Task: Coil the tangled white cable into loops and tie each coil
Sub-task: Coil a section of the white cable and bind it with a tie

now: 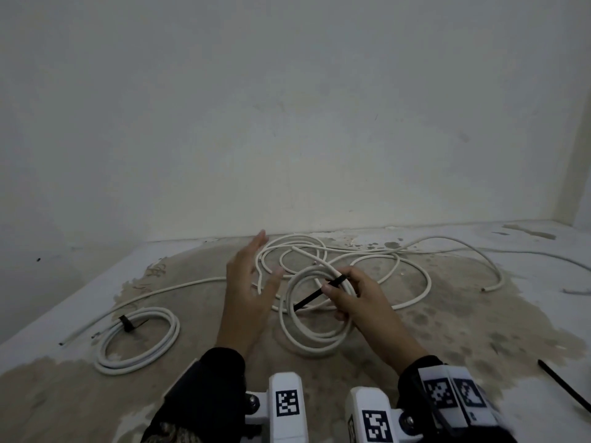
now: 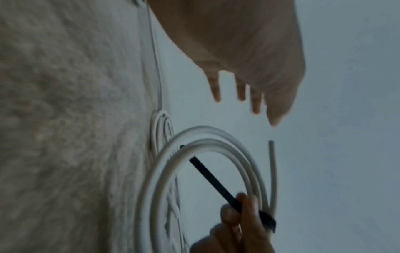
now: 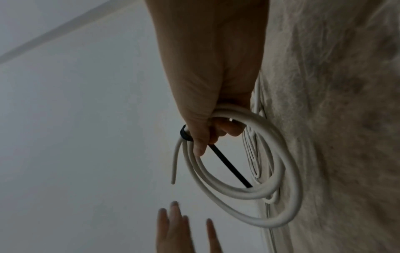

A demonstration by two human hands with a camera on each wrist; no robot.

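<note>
Two hands work over a stained floor (image 1: 447,314) below a pale wall (image 1: 287,107). The right hand (image 1: 358,298) grips a coil (image 1: 315,342) of white cable at the coil's 1 o'clock edge, fingers curled round the bundled turns, and its thumb and forefinger pinch a black tie (image 1: 315,297) that wraps the turns there; the tie's free tail slants across the inside of the coil toward 8 o'clock. In the right wrist view the coil (image 3: 279,220) hangs from that hand (image 3: 214,85) clear of the floor, the tie (image 3: 229,164) crossing its middle and a short cable end (image 3: 175,164) sticking out at 9 o'clock. The left hand (image 1: 249,292) is held apart from the coil, at its 10 o'clock side, fingers straight and spread, touching nothing; the left wrist view shows the same hand (image 2: 249,51) with its fingertips above the coil (image 2: 218,135) and the tie (image 2: 212,178). Beyond the hands, at 12 o'clock, loose cable (image 1: 412,276) lies in tangled loops on the floor, with strands running off toward 9 and 3 o'clock. At 8 o'clock from the held coil, well apart, a second coil (image 1: 137,340) lies flat on the floor with a black tie round its 10 o'clock edge. A spare tie (image 1: 566,388) lies on the floor at 4 o'clock, near the picture's edge. Both wrists wear dark sleeves (image 1: 211,378) and white camera mounts with black-and-white markers (image 1: 287,407).
</note>
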